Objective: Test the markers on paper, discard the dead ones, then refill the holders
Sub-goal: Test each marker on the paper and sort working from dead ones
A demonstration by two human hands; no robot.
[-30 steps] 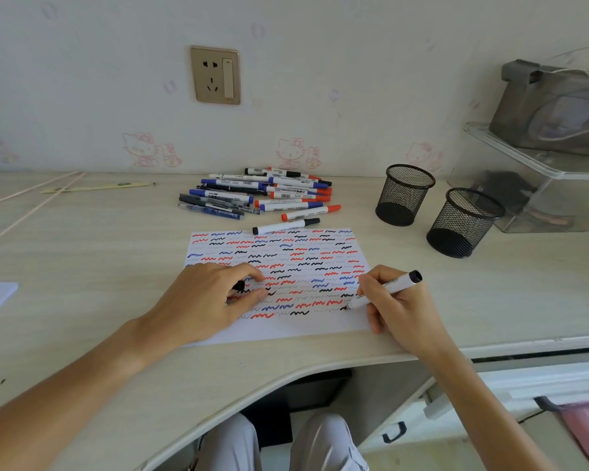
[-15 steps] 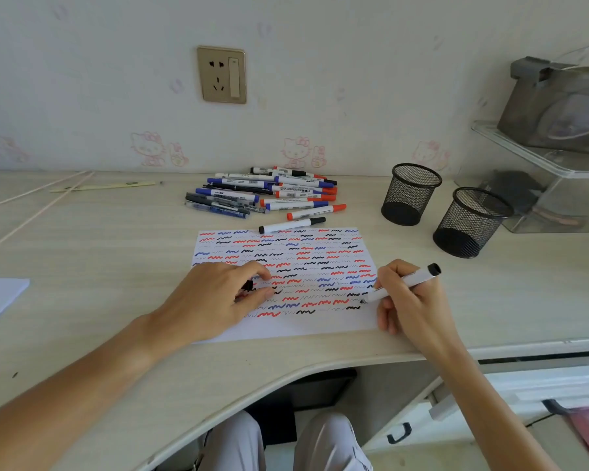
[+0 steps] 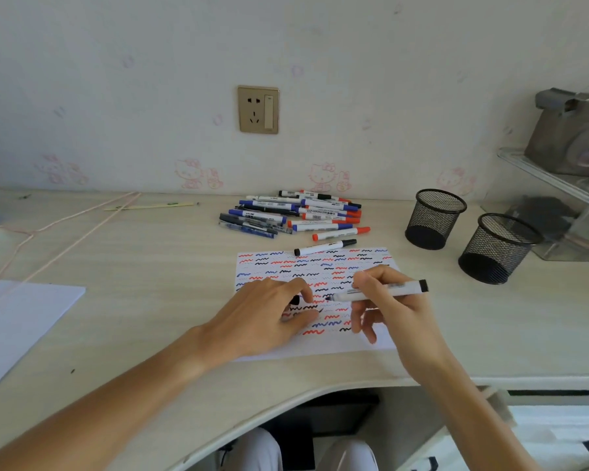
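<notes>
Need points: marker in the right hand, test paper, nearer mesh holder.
marker (image 3: 385, 289), head view, mid barrel.
test paper (image 3: 320, 346), head view, blank near margin.
nearer mesh holder (image 3: 490, 253), head view, outer mesh wall.

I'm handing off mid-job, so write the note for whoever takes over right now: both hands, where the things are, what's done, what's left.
Right hand: grips an uncapped black marker, tip over the paper.
Left hand: rests on the paper and pinches something small and black, probably the cap; it is mostly hidden.
Things: marker pile behind the paper; one black-capped marker at the paper's far edge; two mesh holders at right, both empty.
Done: the paper is covered in red, blue and black squiggles.
Left: cap this marker, sort out any dead ones, refill the holders.
</notes>
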